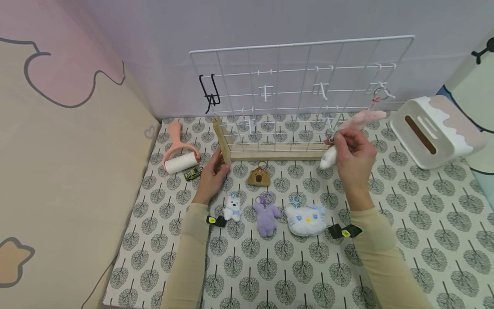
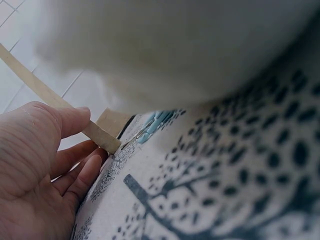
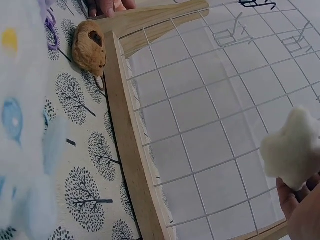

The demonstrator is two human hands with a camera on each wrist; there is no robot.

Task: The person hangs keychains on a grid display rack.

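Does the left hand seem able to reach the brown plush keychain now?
Probably yes: nothing visible blocks the left hand from the brown plush keychain, though it would first release the wooden support.

A pale lavender wall [image 1: 162,25] stands behind the tree-printed tabletop [image 1: 293,274]; a cream-and-pink patterned wall [image 1: 69,163] flanks its left edge.

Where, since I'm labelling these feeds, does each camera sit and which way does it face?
Head: worn on the head, facing forward and down at the wire rack; left hand, right hand and sleeved forearms show.
Left wrist: on that wrist, facing the wooden side piece, which the left hand pinches.
Right wrist: on that wrist, facing across the rack; right hand, holding a white plush, and left fingers show.
Shared: head and right wrist both show the brown plush.
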